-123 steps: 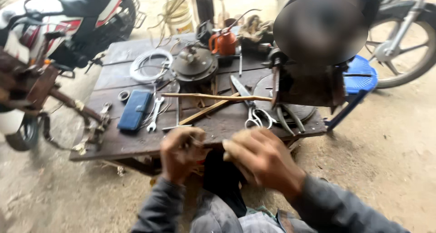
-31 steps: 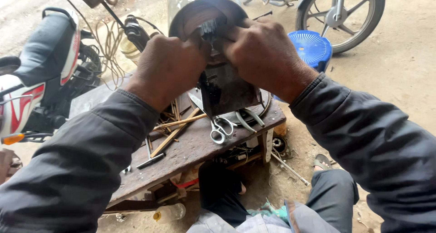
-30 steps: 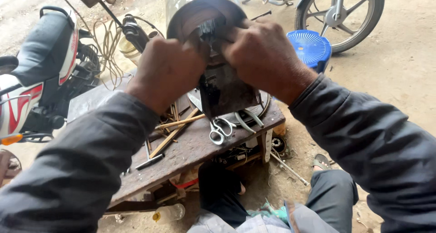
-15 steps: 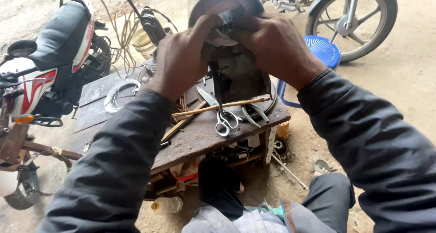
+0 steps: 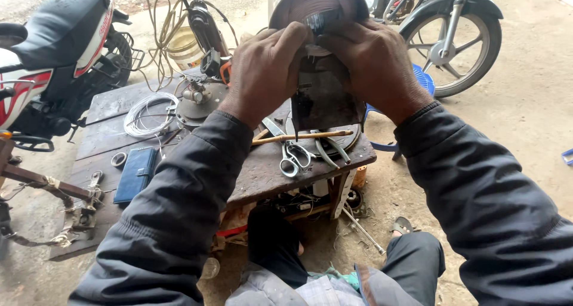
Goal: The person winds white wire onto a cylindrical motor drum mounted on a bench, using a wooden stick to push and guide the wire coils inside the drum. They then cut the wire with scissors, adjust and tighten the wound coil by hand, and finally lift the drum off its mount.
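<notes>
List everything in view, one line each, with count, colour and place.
motor part: 1, dark rusty, held above table
table: 1, dark wood, centre
scissors: 1, silver, table's near edge
stick: 1, tan, by scissors
wire coil: 1, white, table's left
wallet: 1, blue, left boards
stool: 1, blue, right of table
motorcycle: 1, red-white-black, left
wheel: 1, black, upper right
left hand: grip on motor part
right hand: grip on motor part

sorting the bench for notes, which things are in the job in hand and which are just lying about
In hand:
left hand
right hand
round dark motor part

Lying about:
scissors
wooden stick
wire coil
blue case
</notes>
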